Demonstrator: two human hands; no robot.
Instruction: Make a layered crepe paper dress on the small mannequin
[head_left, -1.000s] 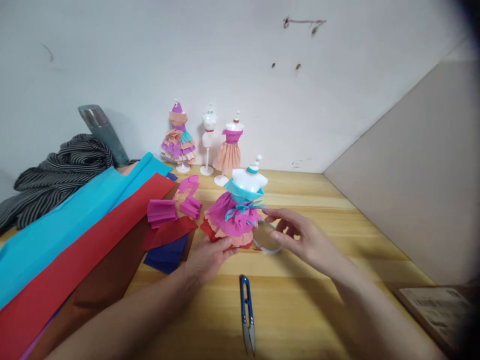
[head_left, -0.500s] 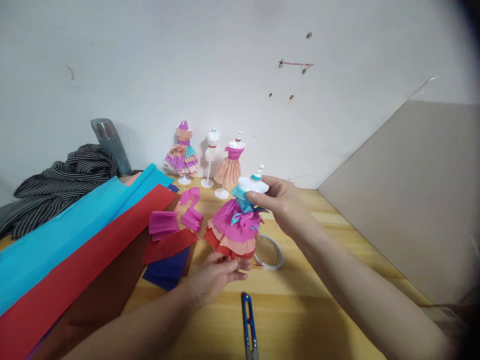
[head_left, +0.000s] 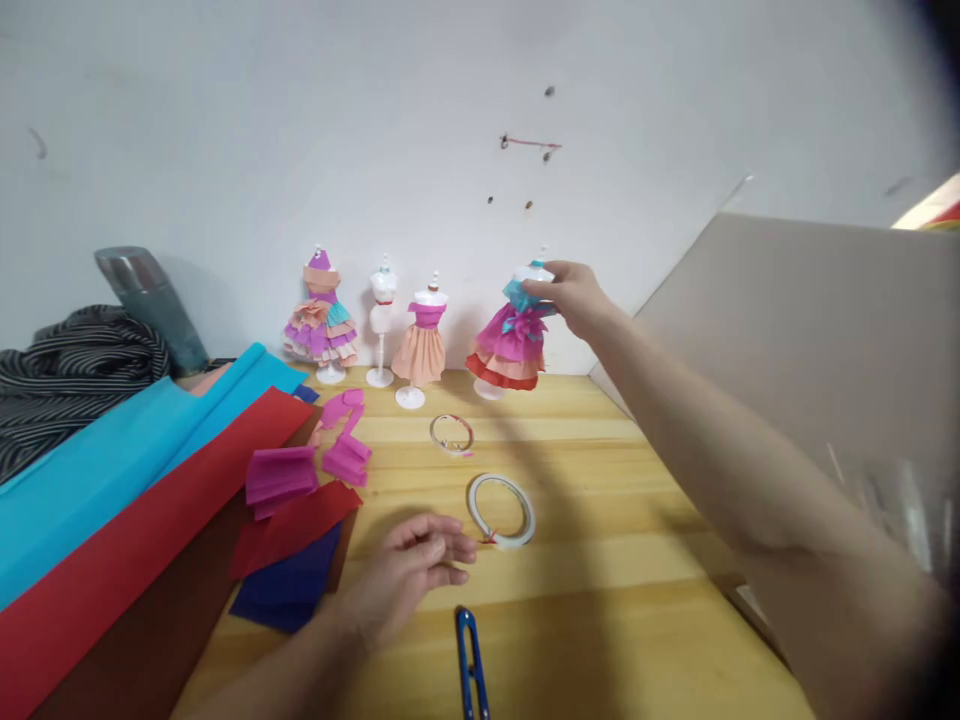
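Observation:
My right hand (head_left: 574, 297) grips the shoulder of a small mannequin in a blue, magenta, peach and red paper dress (head_left: 514, 335), near the wall at the back of the table. Its white base shows under the skirt, slightly tilted. My left hand (head_left: 412, 565) hovers over the table with its fingers apart and nothing in them. Just right of its fingertips lies a white tape roll (head_left: 502, 510), and nearer me lie blue thread snips (head_left: 471, 665).
Three more mannequins, a ruffled one (head_left: 322, 318), a bare one (head_left: 381, 318) and a peach-skirted one (head_left: 420, 345), stand along the wall. A smaller ring (head_left: 451, 435) lies before them. Paper scraps (head_left: 281, 480), long paper sheets (head_left: 150, 510), striped cloth (head_left: 82, 370) and a bottle (head_left: 154, 305) are left.
My right hand has moved the dressed mannequin back and right toward the wall. My left hand no longer touches its skirt. The view has shifted to the right.

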